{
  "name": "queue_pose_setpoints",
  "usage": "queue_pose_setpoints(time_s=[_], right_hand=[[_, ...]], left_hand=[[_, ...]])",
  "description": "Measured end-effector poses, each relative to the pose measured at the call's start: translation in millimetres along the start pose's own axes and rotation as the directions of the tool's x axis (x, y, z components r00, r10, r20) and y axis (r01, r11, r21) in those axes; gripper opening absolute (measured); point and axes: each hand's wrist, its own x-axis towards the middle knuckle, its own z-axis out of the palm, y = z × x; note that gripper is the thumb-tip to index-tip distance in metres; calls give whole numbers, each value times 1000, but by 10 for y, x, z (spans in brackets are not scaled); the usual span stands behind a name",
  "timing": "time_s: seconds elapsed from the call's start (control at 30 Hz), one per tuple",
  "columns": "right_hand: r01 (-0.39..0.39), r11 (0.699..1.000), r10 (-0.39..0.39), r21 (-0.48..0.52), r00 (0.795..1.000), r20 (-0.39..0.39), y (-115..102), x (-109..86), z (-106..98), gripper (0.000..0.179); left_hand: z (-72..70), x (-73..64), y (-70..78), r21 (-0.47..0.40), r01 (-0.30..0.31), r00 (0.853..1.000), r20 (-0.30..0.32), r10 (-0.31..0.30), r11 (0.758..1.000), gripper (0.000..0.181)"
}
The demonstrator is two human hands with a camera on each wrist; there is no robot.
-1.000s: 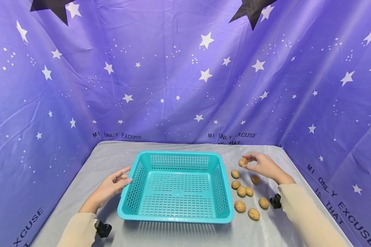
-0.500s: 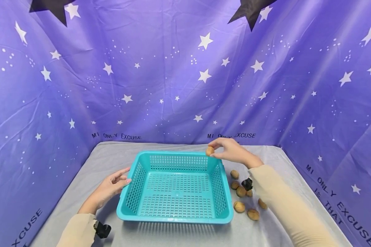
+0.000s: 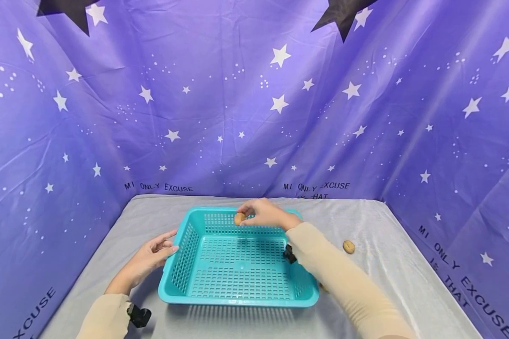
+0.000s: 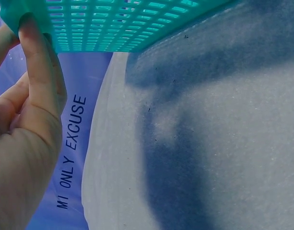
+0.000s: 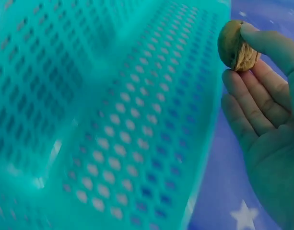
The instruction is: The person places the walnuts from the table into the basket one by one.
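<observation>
A turquoise perforated plastic basket (image 3: 237,302) stands on the table, with nothing lying on the part of its floor that shows. My left hand (image 3: 150,256) grips the basket's left rim; in the left wrist view its fingers (image 4: 39,72) reach up to the edge. Over the far part of the basket, my right hand (image 3: 265,214) pinches a walnut (image 5: 236,45) between thumb and fingertips, above the floor. Another walnut (image 3: 348,246) lies on the table to the right of the basket. My right sleeve hides most of the area beside the basket's right wall.
A grey cloth (image 3: 152,325) covers the table. Purple star-printed curtains (image 3: 220,108) rise behind it and along both sides. Each wrist carries a small black camera (image 3: 139,315).
My right hand has carried the walnut leftward from the table's right side, over the right rim and above the basket. My left hand has kept its hold on the left rim.
</observation>
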Motion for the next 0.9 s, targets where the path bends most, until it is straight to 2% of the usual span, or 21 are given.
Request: queue_pose_setpoints(time_s=[0.2, 0.5, 0.67, 0.9], right_hand=[[8, 1000, -8, 18, 999, 39, -49, 219, 403, 45], [-66, 996, 62, 58, 996, 66, -10, 361, 885, 41], [-95, 994, 91, 58, 994, 67, 34, 394, 997, 39], [-108, 992, 104, 61, 992, 68, 32, 386, 990, 39]], left_hand=[[-2, -21, 12, -9, -14, 1000, 8, 14, 1000, 71], [-10, -2, -5, 0, -19, 1000, 8, 19, 1000, 71], [-10, -4, -13, 10, -6, 1000, -2, 6, 1000, 71], [-2, -1, -9, 2, -10, 1000, -8, 10, 1000, 71]])
